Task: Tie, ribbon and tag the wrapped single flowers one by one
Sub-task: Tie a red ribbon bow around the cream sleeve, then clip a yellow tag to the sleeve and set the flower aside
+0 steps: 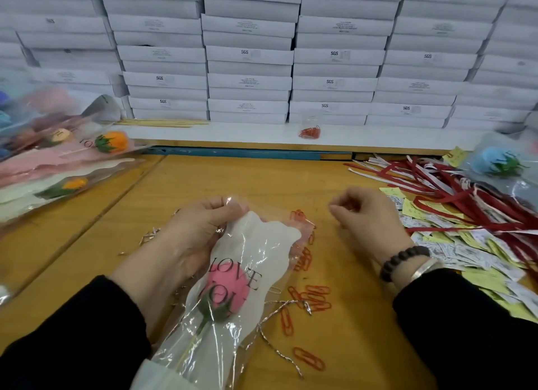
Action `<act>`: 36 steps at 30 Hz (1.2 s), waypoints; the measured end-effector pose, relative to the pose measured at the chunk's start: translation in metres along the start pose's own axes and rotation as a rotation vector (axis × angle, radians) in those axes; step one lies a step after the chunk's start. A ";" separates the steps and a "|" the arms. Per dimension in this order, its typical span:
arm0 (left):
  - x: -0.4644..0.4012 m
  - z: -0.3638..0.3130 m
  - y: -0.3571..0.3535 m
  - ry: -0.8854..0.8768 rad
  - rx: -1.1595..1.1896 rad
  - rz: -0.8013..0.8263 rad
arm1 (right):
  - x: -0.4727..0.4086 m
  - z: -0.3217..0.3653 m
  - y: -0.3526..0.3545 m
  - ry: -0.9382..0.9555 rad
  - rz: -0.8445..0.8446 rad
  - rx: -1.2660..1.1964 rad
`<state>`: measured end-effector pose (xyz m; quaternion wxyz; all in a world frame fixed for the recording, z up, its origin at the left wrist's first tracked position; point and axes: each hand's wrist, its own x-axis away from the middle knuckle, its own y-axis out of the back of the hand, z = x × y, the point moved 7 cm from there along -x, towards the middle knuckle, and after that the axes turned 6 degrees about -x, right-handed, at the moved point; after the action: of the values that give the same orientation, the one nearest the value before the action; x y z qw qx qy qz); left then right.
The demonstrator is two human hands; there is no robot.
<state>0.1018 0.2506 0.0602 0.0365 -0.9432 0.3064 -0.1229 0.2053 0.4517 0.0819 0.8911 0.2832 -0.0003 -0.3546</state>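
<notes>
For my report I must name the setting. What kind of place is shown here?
Probably a small packing workshop or stockroom. Identical white boxes are stacked in a wall behind the wooden table; red ribbons and paper tags lie in heaps, and wrapped flowers pile up at the left.

Wrapped single flower (230,290): pink bloom on a green stem, in a clear and white sleeve printed "LOVE YOU". It lay lengthwise in the left hand (186,238), top edge held at the fingertips. Red and white ribbons (454,191) lay heaped just beyond the right hand (366,215), with yellow and white tags (436,238) alongside.
</notes>
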 end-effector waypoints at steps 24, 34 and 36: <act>-0.003 0.004 -0.006 -0.052 -0.114 -0.004 | 0.002 0.008 0.015 -0.007 -0.068 -0.399; 0.002 0.001 -0.014 -0.078 -0.110 0.042 | 0.026 0.059 -0.036 0.108 0.266 -0.532; 0.003 0.000 -0.016 -0.090 -0.110 0.042 | 0.028 0.061 -0.041 0.108 0.272 -0.560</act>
<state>0.1134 0.2617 0.0635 0.0011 -0.9418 0.3303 -0.0626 0.1879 0.3791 0.1072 0.9724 0.0428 0.1069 -0.2029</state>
